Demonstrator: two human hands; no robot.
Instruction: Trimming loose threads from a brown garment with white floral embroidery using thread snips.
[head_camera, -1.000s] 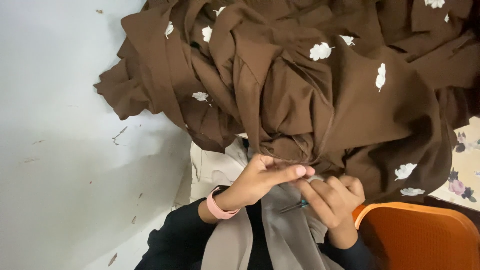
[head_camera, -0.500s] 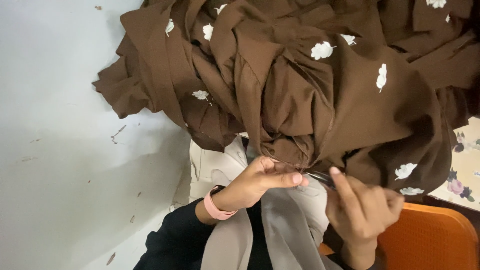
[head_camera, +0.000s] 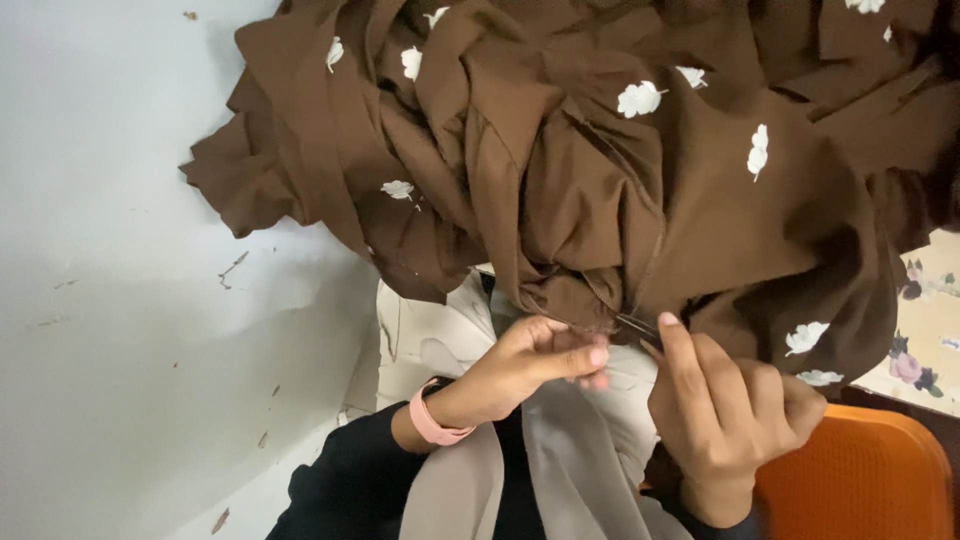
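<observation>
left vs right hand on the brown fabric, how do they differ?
The left hand pinches the brown fabric at its gathered edge, fingers curled together; the right hand has its forefinger stretched toward that spot and its other fingers folded. The left hand has a pink band at its wrist; the right hand shows none. A thin metal tool lies by the right hand, not the left. Both meet at the same edge.

The crumpled brown cloth (head_camera: 600, 180) has small white leaf prints. The wrist band (head_camera: 432, 420) is pink, the plastic chair (head_camera: 860, 480) orange, the table (head_camera: 100, 250) pale grey.
</observation>
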